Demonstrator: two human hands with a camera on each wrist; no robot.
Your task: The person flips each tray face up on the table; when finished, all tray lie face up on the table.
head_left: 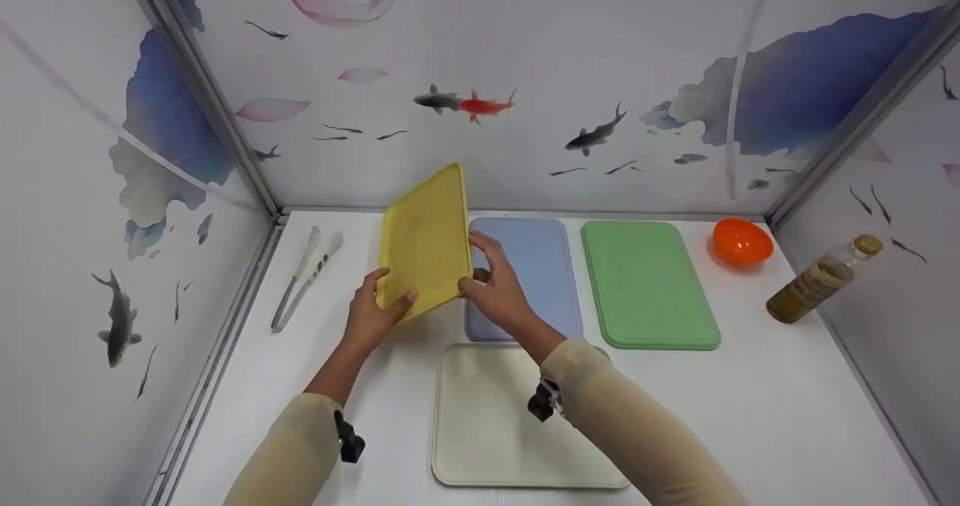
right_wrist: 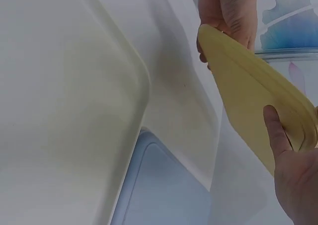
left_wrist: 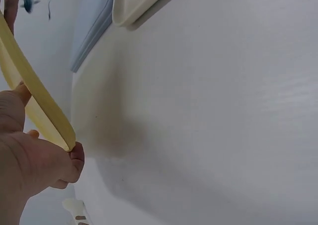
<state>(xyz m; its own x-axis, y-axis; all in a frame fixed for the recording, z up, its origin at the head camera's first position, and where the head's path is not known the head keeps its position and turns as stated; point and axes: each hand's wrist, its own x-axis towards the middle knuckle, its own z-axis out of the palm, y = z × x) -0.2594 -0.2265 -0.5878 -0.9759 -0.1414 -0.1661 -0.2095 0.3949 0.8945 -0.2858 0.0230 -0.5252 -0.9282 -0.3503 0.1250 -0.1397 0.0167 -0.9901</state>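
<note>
Left hand (head_left: 373, 317) is gripping the lower left corner of the yellow tray (head_left: 426, 244) while the right hand (head_left: 499, 288) is pinching its right edge. It's hanging in the air over the desk (head_left: 397, 423), left of the blue board (head_left: 536, 266) and behind the cream tray (head_left: 487, 416). Looks like a repositioning step to me, so I'm guessing the next move is calling for keeping both grips firm while leveling it. It's tilting steeply, upper right corner pointing highest, and its long axis seems to be running upward, though foreshortening is making that uncertain.
</note>
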